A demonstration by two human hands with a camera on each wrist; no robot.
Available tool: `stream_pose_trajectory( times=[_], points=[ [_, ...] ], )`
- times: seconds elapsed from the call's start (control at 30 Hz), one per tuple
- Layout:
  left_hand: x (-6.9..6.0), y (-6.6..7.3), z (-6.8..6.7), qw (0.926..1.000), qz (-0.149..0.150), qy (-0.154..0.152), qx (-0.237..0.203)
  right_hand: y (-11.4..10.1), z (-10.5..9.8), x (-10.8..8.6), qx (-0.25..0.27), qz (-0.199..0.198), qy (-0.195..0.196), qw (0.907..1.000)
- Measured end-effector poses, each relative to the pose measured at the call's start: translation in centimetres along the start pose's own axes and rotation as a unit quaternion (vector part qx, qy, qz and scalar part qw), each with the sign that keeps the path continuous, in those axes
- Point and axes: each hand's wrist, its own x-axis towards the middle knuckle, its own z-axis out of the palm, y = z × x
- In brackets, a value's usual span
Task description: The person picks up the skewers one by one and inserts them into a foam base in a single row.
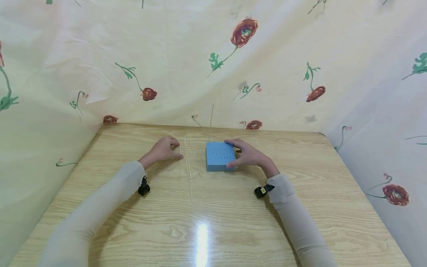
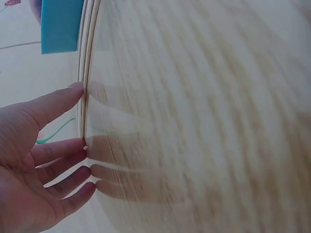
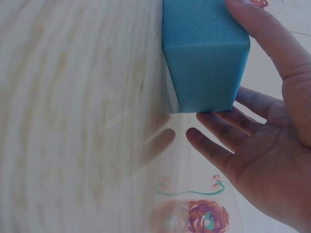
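Blue block (image 1: 218, 156) on pale wood-grain tabletop (image 1: 166, 222)
Left of the block, straw-coloured sticks (image 1: 187, 159); behind it, cream backdrop (image 1: 186, 48) patterned with red blooms (image 1: 245, 32) and green leaves (image 1: 215, 62).

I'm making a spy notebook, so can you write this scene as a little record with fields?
Blue block: on the table, small holes on top
Standing stick: one, at the block's far left corner
Thin sticks: several, lying left of the block
Left grip: not closed, at the thin sticks
Right grip: holding the block's right end
Backdrop: pale with red flowers
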Motion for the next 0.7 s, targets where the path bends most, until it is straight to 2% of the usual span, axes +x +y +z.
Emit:
stream_pose_trajectory(
  times=[0.23,0.33,0.53,0.7],
  points=[
    [-0.1,-0.1,-0.4,0.9998,0.008,-0.016,0.003,-0.3,0.1,0.0,0.002,0.001,-0.001,1.0],
    [-0.3,-0.2,-0.7,0.9997,0.004,-0.023,-0.009,-0.2,0.1,0.0,0.002,0.002,0.0,1.0],
    [-0.7,-0.5,-1.5,0.9996,0.007,-0.023,-0.017,0.1,0.1,0.1,0.001,0.005,0.003,1.0],
    [-1.0,-0.8,-2.2,0.9995,0.011,-0.031,-0.003,-0.1,0.0,-0.1,-0.002,0.006,0.004,1.0]
  ],
)
